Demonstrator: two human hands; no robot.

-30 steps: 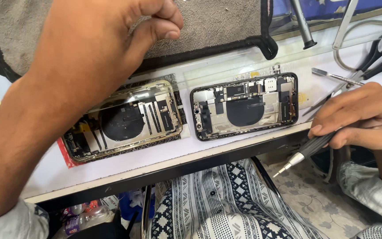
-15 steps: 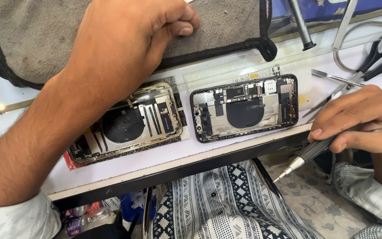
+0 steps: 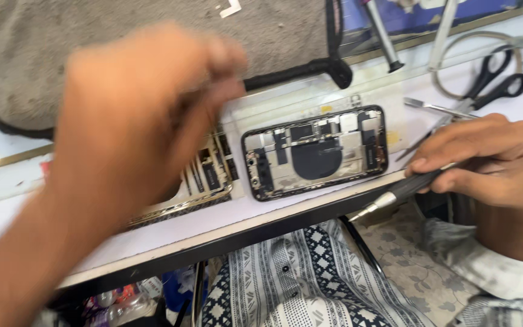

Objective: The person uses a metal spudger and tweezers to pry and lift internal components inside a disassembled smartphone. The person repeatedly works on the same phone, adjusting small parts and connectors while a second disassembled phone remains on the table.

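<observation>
Two opened phones lie side by side on the white worktop (image 3: 171,233), their insides facing up. My left hand (image 3: 134,115) is blurred with motion. It hovers over the gold-framed phone (image 3: 210,175) on the left and hides most of it. Its fingers are curled together, and the blur hides whether they hold anything. The dark-framed phone (image 3: 316,151) lies uncovered to the right. My right hand (image 3: 485,157) rests at the table's front edge, just right of that phone. It grips a black-handled screwdriver (image 3: 394,195) whose metal tip points down-left past the edge.
A grey mat with a black border (image 3: 286,36) covers the back of the table. Black scissors (image 3: 497,79), tweezers (image 3: 437,109) and a metal-shafted tool (image 3: 382,36) lie at the back right. My patterned clothing shows below the table edge.
My left hand has come back from the grey mat toward me and now covers the gold-framed phone. The view has shifted closer. My right hand keeps the screwdriver in the same place.
</observation>
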